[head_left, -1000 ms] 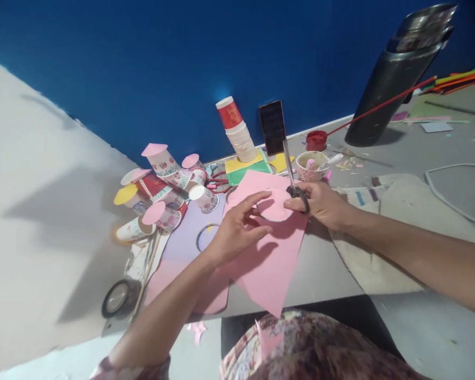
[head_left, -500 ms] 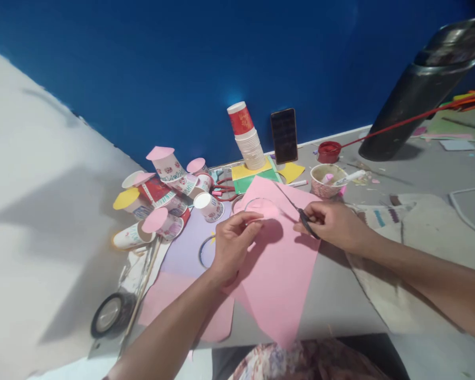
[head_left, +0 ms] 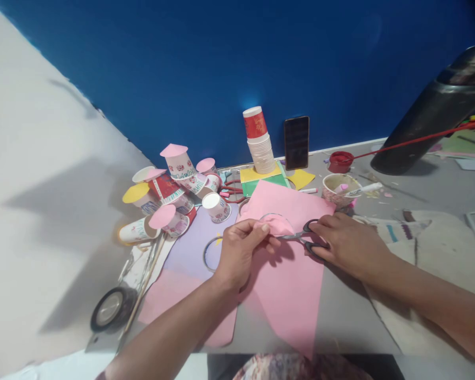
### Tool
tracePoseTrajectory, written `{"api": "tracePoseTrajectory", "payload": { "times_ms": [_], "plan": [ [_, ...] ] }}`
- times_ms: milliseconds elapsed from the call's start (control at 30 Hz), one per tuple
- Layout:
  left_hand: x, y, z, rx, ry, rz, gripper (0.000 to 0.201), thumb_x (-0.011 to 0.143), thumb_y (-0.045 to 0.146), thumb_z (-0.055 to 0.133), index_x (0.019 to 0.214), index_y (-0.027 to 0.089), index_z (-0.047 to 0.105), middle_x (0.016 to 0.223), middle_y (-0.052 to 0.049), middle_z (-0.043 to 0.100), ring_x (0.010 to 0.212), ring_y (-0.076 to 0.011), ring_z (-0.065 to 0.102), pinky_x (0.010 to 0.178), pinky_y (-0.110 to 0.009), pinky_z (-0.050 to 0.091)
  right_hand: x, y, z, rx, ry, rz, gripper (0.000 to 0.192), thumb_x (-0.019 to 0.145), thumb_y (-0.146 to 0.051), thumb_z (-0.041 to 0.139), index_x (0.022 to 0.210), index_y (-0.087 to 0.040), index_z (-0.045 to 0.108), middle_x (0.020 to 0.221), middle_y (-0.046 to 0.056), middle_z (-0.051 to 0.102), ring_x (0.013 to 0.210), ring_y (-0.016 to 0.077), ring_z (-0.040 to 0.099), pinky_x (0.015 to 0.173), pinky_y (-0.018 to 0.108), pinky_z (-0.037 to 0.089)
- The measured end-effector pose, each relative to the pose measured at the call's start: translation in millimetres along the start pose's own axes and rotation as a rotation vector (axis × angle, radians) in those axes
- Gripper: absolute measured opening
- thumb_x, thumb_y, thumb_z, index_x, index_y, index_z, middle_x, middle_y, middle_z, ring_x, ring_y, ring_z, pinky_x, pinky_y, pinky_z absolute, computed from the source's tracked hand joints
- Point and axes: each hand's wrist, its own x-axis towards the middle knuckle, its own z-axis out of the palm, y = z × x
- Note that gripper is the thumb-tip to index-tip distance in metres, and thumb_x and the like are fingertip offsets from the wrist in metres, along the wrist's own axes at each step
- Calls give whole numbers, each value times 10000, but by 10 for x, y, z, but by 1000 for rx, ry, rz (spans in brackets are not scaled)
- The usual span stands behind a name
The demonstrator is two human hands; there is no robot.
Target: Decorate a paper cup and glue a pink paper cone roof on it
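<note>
1. The near edge of the gray table (head_left: 352,322) runs just beyond my patterned clothing (head_left: 296,368), with the tip of a large pink sheet (head_left: 293,301) reaching to that edge.
2. At lower left, a roll of tape (head_left: 110,310) sits near the white wall (head_left: 24,184); a lilac sheet (head_left: 190,250) lies between it and the pink one.
3. My left hand (head_left: 239,248), its forearm slanting in from the lower left, pinches a pink disc (head_left: 280,224) between thumb and fingers, above the large sheet.
4. My right hand (head_left: 348,248), coming from the lower right, grips the scissors (head_left: 298,235) by their parted handles; the blades point left and meet the disc's near edge.
5. To the right, a bare gray strip separates the sheet from a cream cloth (head_left: 439,248), which lies partly beneath my right forearm.
6. Past my left hand, decorated paper cups (head_left: 178,163) crowd the corner, several topped in pink, leaving little room there.
7. Beyond my right hand stands a marker cup (head_left: 334,198), with a red pot (head_left: 340,162) behind it and bare tabletop around both.
8. Farthest back, a cup stack (head_left: 260,153) and an upright phone (head_left: 296,142) stand before the blue wall (head_left: 182,68); a dark flask (head_left: 419,116) appears at far right.
</note>
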Motion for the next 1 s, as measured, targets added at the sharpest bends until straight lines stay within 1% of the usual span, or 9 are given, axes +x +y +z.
{"api": "tracePoseTrajectory", "payload": {
  "times_ms": [167,333,467,600,700,800,900,933,1000],
  "plan": [
    [16,-32,36,11,24,-18,269,782,362,852,793,150,687,690,-67,779,526,-149,659,507,-267,560,-3,-37,-20,90,-56,9,151,936,-304,639,1016,-228,743,1140,136,697,902,271,694,670,341,411],
    [-8,-11,69,70,41,-2,289,770,367,856,836,165,660,640,-48,762,507,-164,670,473,-254,529,52,-42,4,233,-161,48,88,855,-282,667,820,-228,607,769,28,686,682,202,627,596,305,316],
    [-11,-19,80,88,38,21,278,772,325,845,867,165,637,627,-27,752,511,-149,672,475,-222,513,87,-40,-7,371,-193,79,150,786,-235,667,821,-249,522,682,-20,650,622,185,574,579,286,281],
    [0,-21,77,70,22,46,362,780,280,846,1020,184,592,624,23,735,509,-128,667,514,-214,541,94,-12,-65,514,-220,50,131,762,-227,681,803,-245,558,693,-24,666,632,177,572,594,280,307],
    [-6,-17,80,96,9,44,381,805,278,836,1062,188,570,624,31,727,495,-121,654,492,-204,530,90,3,-120,650,-254,37,33,815,-255,657,836,-234,644,704,-11,687,642,178,584,620,289,352],
    [-21,-27,99,106,13,48,367,805,277,828,1048,187,568,615,44,706,486,-125,649,480,-217,544,73,-38,-169,804,-167,58,170,842,-320,673,978,-225,708,800,10,715,683,177,593,639,291,388],
    [-37,-57,132,111,21,44,369,789,266,833,1047,189,581,642,48,708,512,-130,666,509,-242,585,52,-145,-207,1020,-161,49,439,736,-435,821,1096,-218,696,789,-11,669,658,161,548,585,270,382],
    [-42,-69,144,111,19,39,367,780,262,837,1039,187,588,660,42,718,524,-131,677,516,-240,589,47,-186,-213,1075,-188,38,455,713,-450,847,1070,-214,694,755,-23,647,648,156,534,573,265,378],
    [-50,-91,163,119,7,30,348,766,257,837,1014,178,606,674,30,731,523,-124,680,509,-219,572,42,-256,-211,1136,-178,41,346,760,-470,821,939,-205,689,722,-25,637,648,148,525,577,261,377]
  ]
}}
